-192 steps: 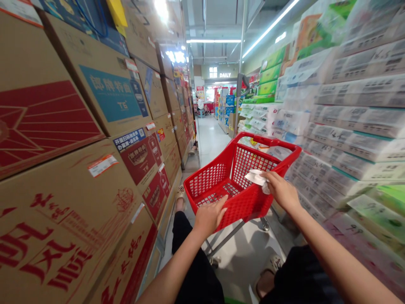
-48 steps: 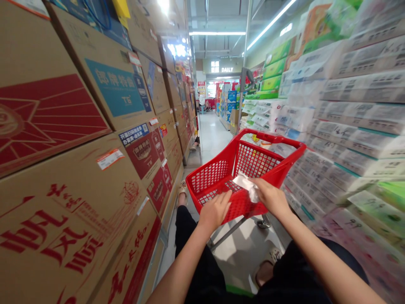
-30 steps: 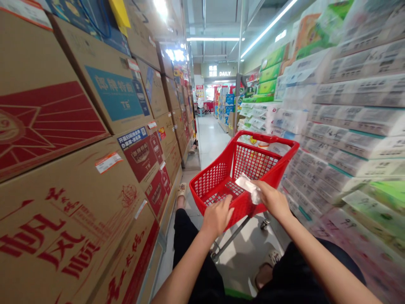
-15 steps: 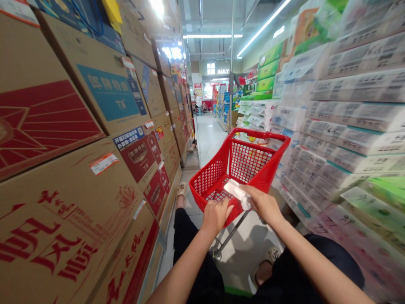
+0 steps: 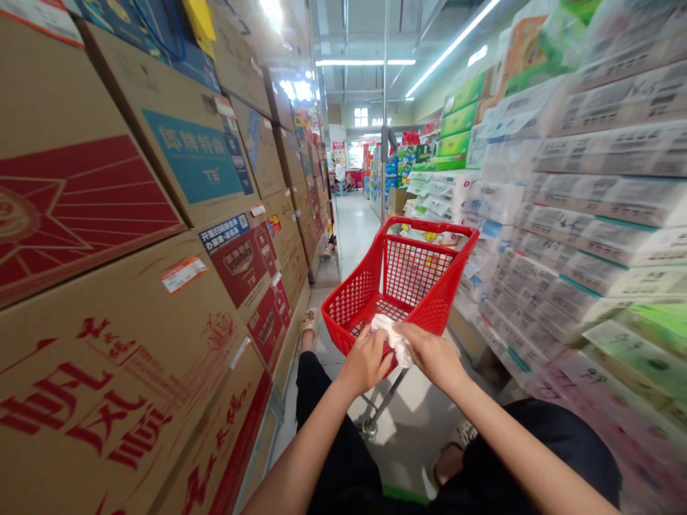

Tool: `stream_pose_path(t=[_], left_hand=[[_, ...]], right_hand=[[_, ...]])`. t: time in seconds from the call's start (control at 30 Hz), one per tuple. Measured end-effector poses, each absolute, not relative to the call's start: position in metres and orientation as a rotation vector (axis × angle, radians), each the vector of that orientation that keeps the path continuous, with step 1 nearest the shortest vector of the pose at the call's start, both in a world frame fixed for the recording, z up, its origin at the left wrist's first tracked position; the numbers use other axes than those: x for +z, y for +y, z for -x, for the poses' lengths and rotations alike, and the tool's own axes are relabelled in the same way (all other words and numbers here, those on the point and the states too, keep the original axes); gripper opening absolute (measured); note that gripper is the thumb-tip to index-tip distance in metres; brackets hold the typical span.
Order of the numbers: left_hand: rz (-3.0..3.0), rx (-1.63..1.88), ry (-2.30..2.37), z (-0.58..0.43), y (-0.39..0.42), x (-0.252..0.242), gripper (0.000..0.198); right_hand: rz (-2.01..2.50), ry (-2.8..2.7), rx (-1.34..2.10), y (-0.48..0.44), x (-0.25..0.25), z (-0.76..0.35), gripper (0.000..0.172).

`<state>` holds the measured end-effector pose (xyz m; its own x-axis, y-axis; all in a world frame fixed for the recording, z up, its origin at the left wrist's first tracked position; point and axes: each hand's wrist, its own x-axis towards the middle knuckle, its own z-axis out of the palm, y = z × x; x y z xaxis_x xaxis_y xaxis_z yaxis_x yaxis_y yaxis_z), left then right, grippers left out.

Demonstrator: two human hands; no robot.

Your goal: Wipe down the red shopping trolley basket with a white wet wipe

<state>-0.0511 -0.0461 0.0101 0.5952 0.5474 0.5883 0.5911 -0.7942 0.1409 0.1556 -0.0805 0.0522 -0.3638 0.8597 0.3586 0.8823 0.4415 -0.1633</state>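
A red plastic shopping cart (image 5: 422,275) with a perforated basket stands in front of me. My left hand (image 5: 366,363) is closed over the near rim of its basket. My right hand (image 5: 434,355) is closed on a crumpled white tissue (image 5: 396,341), pressed against the near rim just right of my left hand. The tissue reaches across to the left fingers, and I cannot tell whether they grip it too. Part of the near rim is hidden behind both hands and the tissue.
Stacked cardboard cartons (image 5: 107,300) line the left side, with a mirrored panel (image 5: 323,214) beyond them. Wrapped paper packs (image 5: 595,214) rise on the right. A thin metal post (image 5: 385,93) stands past the cart. The tiled aisle (image 5: 354,222) runs ahead towards a seated person.
My right hand has moved left with the tissue, closer to my left hand. The cart has turned slightly, its far end shifting left.
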Motion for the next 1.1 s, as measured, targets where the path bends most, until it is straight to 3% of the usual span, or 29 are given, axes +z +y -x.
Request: stream_pose_path(t=[0.27,0.53,0.7,0.87,1.1], left_hand=[[2.551,-0.881,-1.19,0.077,-0.031,0.004,0.041],[2.525,-0.851,-1.238,0.045,-0.042,0.003,0.045],[2.618,-0.882,-1.061,0.058,-0.035,0.005,0.042],[2.486,-0.892,-1.197,0.07,-0.022,0.004,0.023],[2.49,-0.856,-1.253,0.035,-0.03,0.003,0.022]], right_hand=[[1.682,-2.191,-0.19,-0.062,0.063,-0.172,0.046],[1.436,-2.314,-0.085,-0.098,0.045,-0.153,0.043],[1.594,-2.207,-0.067,-0.091,0.055,-0.193,0.044],[1.769,-2.079,-0.18,-0.096,0.053,-0.203,0.042],[1.737,-2.117,-0.261,-0.115,0.037,-0.175,0.044]])
